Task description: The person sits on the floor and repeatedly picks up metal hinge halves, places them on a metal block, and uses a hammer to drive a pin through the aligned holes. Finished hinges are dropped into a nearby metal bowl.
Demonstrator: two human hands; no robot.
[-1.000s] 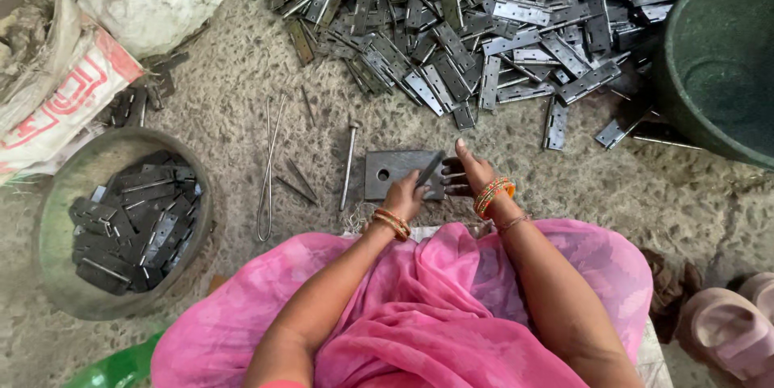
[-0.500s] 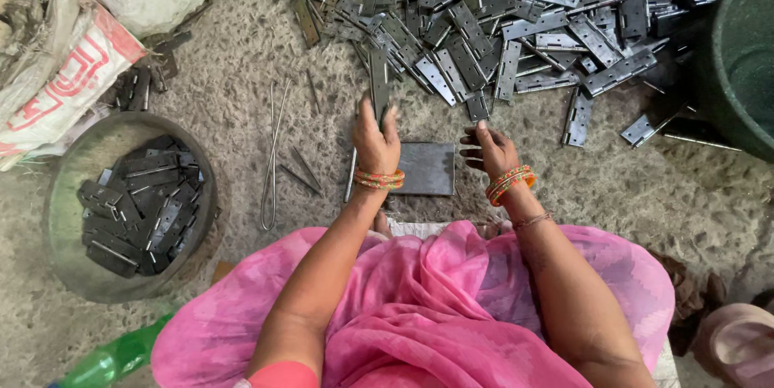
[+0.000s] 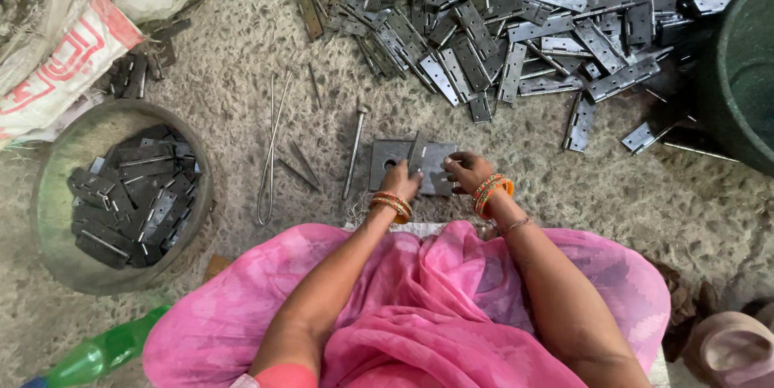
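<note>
Both hands have come back from the far reach toward the pile of hinges (image 3: 516,25) and now meet over the square metal plate (image 3: 387,161) on the floor. Left hand (image 3: 401,185) rests its fingers on a narrow hinge piece (image 3: 417,153) standing on the plate (the grip looks closed around it, lightly). Right hand (image 3: 468,172) presses on the plate's right edge, fingers curled. So 1 piece seems placed for work; a long nail (image 3: 353,154) lies just beside.

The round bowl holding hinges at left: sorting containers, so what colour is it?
Dull grey-green, seen in the head view: round bowl.
</note>
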